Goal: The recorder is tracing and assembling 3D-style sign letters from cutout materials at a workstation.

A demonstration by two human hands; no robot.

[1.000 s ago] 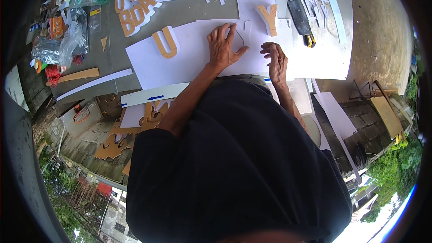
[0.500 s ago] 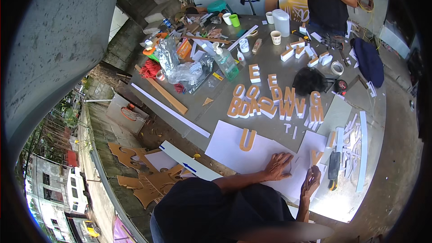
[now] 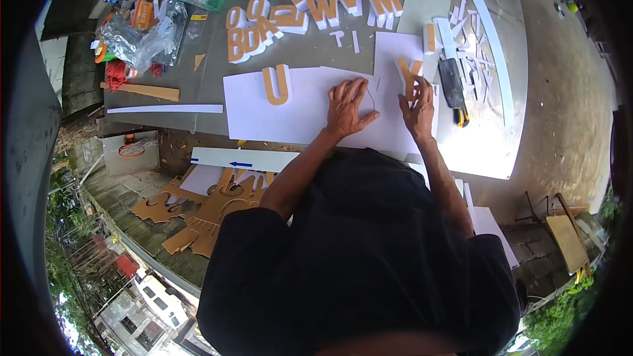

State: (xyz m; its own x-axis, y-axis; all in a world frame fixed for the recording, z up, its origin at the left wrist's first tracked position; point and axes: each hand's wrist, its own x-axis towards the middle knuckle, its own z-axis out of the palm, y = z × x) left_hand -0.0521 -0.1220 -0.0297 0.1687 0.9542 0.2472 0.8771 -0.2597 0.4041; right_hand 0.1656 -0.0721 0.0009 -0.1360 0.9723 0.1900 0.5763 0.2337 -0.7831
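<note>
My left hand (image 3: 346, 109) lies flat with its fingers apart on a white sheet (image 3: 250, 122). Beside it, my right hand (image 3: 420, 112) has thumb and fingers round a forked block letter (image 3: 409, 78) with a brown face and white sides. That letter stands on a second white sheet (image 3: 395, 46), and its lower part is hidden behind my fingers. A curved block letter (image 3: 282, 95) rests at the upper edge of the first sheet. Cut lines show on the paper by my left fingertips.
Several brown-faced block letters (image 3: 323, 10) stand beyond the sheets. To the right lie a dark holder (image 3: 452, 82), a yellow-and-black utility knife (image 3: 463, 117), white offcuts (image 3: 473, 59) and a long pale strip (image 3: 493, 59). Plastic bags (image 3: 148, 36) and a white strip (image 3: 165, 109) occupy the left.
The head view has turned and tilted down, so the person across the table is out of sight. My right hand has moved up onto the forked block letter. The left hand stays on the sheet.
</note>
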